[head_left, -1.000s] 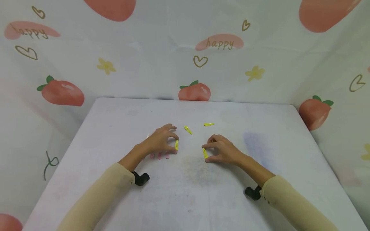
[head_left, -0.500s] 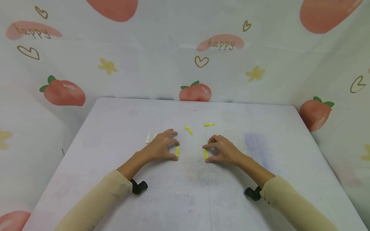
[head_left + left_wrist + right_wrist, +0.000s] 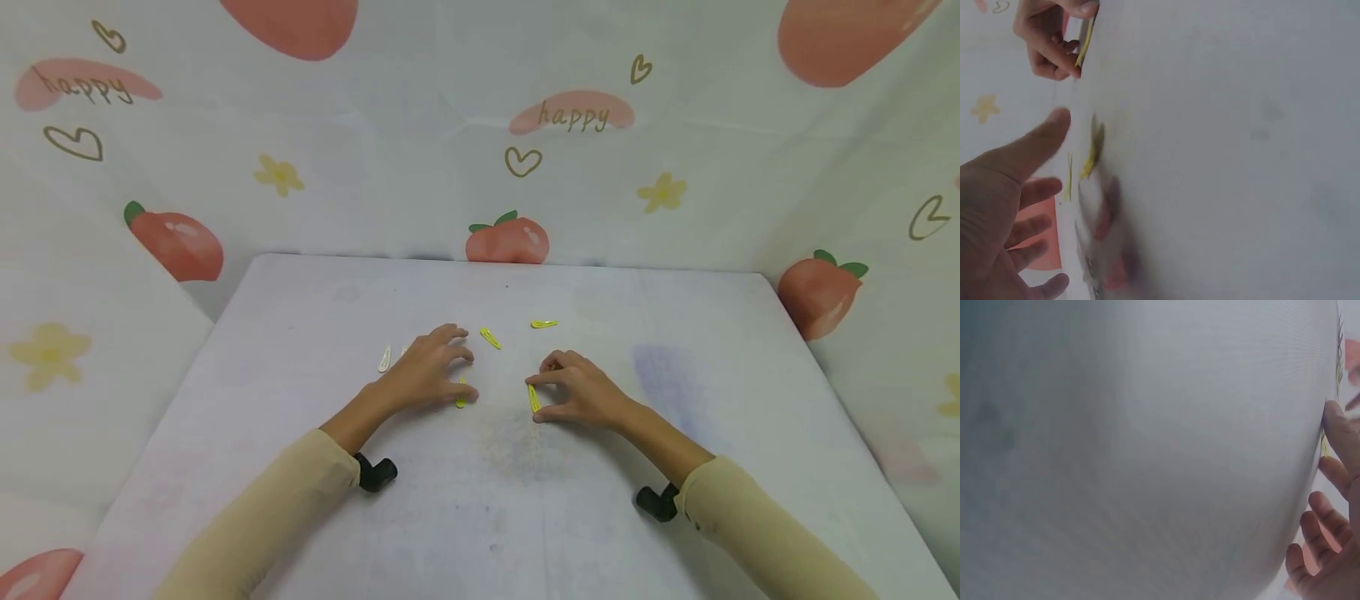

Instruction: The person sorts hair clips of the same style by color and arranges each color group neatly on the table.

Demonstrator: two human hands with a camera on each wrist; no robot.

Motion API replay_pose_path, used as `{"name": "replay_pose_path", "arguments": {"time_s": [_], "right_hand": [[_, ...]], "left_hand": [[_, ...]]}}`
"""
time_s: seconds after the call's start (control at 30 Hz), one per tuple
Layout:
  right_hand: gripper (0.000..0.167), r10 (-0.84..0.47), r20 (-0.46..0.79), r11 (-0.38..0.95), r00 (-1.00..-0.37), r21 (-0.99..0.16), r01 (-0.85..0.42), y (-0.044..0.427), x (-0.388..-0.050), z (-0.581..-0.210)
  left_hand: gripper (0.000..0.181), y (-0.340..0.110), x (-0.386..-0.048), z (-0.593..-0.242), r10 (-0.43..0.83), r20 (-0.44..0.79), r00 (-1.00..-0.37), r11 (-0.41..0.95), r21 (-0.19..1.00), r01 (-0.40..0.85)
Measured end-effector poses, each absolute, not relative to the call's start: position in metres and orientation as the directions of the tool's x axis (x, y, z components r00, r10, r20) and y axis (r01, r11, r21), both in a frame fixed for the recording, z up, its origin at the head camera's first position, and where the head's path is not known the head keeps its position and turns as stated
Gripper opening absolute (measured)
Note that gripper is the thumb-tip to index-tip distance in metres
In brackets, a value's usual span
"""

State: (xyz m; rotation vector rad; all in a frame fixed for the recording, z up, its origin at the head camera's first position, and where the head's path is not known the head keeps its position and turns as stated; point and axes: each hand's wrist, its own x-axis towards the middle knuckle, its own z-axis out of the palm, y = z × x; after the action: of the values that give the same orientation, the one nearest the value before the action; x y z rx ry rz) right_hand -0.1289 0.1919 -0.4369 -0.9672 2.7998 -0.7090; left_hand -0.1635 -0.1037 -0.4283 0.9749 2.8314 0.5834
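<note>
My left hand [image 3: 427,371] hovers with fingers spread above a yellow snap hair clip [image 3: 461,404], which lies on the table partly hidden by the thumb. In the left wrist view, a gap shows between this hand [image 3: 1004,194] and the clip [image 3: 1090,153]. To the right, my right hand [image 3: 581,392] pinches a second yellow hair clip [image 3: 533,398] by its ends between thumb and index finger, at the tabletop. Two more yellow hair clips, one slanted [image 3: 490,337] and one lying sideways [image 3: 543,324], rest farther back.
White hair clips [image 3: 385,359] lie left of my left hand, one partly covered by it. Blurred pink clips [image 3: 1103,220] show in the left wrist view. The white table [image 3: 480,517] meets a printed cloth backdrop [image 3: 405,200] at its back edge.
My left hand brought its yellow clip a little toward me, then let go; its fingers have spread and shifted right, away from the clip. The right hand stays in place with its clip.
</note>
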Motion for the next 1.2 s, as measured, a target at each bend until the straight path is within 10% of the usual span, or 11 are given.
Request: {"name": "replay_pose_path", "arguments": {"time_s": [0.5, 1.2], "right_hand": [[0.052, -0.625, 0.073, 0.669, -0.777, -0.463, -0.581, 0.194, -0.13, -0.438], [0.051, -0.614, 0.097, 0.679, -0.783, -0.442, -0.587, 0.189, -0.127, -0.446]], "left_hand": [[0.049, -0.077, -0.212, -0.427, 0.558, -0.125, -0.82, 0.784, 0.403, 0.472], [0.031, -0.077, -0.206, -0.435, 0.619, -0.045, -0.784, 0.728, 0.407, 0.551]]}}
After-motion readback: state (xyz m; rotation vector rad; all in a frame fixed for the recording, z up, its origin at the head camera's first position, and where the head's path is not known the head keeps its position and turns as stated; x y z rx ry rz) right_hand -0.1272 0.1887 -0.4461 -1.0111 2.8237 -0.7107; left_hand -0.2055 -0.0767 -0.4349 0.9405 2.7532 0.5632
